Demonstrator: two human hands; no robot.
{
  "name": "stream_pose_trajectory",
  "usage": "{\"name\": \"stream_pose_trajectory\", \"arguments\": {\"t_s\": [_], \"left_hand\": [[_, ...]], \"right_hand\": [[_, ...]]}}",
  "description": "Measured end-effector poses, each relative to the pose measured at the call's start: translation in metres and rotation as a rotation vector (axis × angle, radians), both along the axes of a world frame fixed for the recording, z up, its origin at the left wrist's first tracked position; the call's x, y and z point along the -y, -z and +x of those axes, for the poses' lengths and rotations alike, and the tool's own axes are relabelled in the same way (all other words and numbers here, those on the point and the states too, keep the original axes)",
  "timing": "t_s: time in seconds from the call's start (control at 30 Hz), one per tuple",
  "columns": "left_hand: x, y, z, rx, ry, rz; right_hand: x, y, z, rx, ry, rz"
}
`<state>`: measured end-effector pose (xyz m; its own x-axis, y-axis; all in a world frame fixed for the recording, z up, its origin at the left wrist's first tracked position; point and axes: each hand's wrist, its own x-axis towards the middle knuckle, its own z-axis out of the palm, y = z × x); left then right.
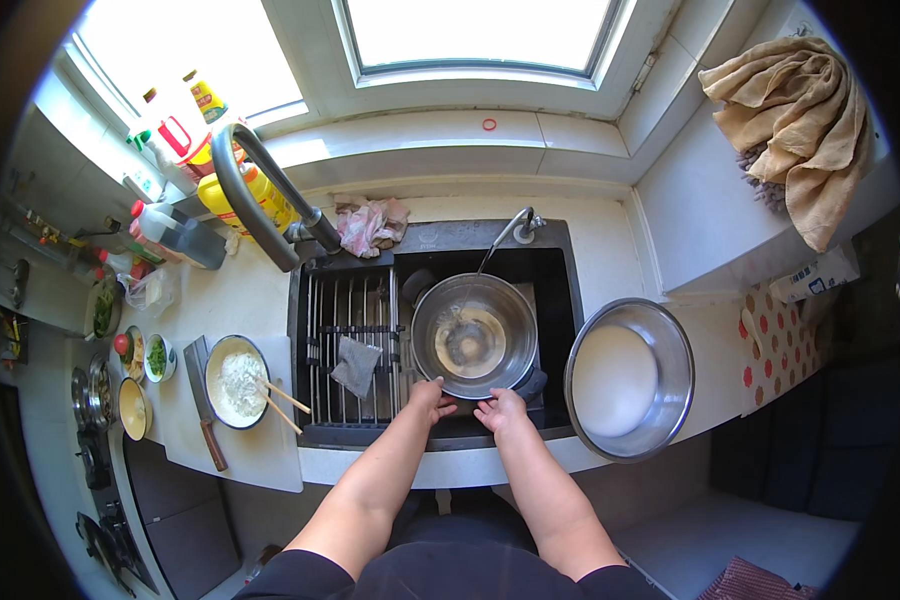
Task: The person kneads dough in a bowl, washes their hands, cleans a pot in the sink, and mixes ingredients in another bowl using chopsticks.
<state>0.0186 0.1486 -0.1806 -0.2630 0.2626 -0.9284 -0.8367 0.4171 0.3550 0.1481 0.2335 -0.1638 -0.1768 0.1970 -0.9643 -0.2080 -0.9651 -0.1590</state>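
Observation:
A shiny steel basin (pixel 432 322) stands in the dark sink (pixel 558 300), with some cloudy liquid and a pale patch at its bottom. My left hand (pixel 430 400) is closed on its near rim, left of the middle. A little to the right, my right hand (pixel 502 410) grips the same rim; fingers of both hands are partly hidden under the basin. A thin stream seems to run into it from the small curved tap (pixel 500 236). Right of the sink, a second steel basin (pixel 682 375) holds white, milky liquid.
A drying rack (pixel 315 300) with a grey mesh cloth (pixel 356 367) covers the sink's left side. Further left lie a bowl of flour (pixel 238 385) with chopsticks (pixel 288 400) and a cleaver (pixel 202 390). A large black faucet (pixel 245 195) arches behind. Bottles (pixel 185 235) crowd the back left corner.

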Motion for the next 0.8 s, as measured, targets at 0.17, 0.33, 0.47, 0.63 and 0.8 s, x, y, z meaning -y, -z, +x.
{"name": "stream_pose_trajectory", "arguments": {"t_s": [0.17, 0.33, 0.47, 0.63, 0.8], "left_hand": [[-0.007, 0.001, -0.002, -0.072, 0.062, 0.005], [-0.012, -0.002, 0.001, -0.153, 0.067, 0.007], [-0.021, -0.024, 0.007, -0.214, 0.053, -0.004], [-0.023, -0.025, 0.007, -0.224, 0.047, 0.02], [-0.018, -0.017, 0.007, -0.178, 0.027, 0.004]], "right_hand": [[0.0, 0.004, -0.008, 0.09, 0.005, 0.019], [-0.003, -0.009, -0.013, 0.126, -0.013, 0.031], [-0.009, -0.02, -0.013, 0.133, -0.019, 0.031], [-0.012, -0.025, -0.015, 0.131, -0.028, 0.051], [-0.008, -0.015, -0.016, 0.173, -0.008, -0.006]]}}
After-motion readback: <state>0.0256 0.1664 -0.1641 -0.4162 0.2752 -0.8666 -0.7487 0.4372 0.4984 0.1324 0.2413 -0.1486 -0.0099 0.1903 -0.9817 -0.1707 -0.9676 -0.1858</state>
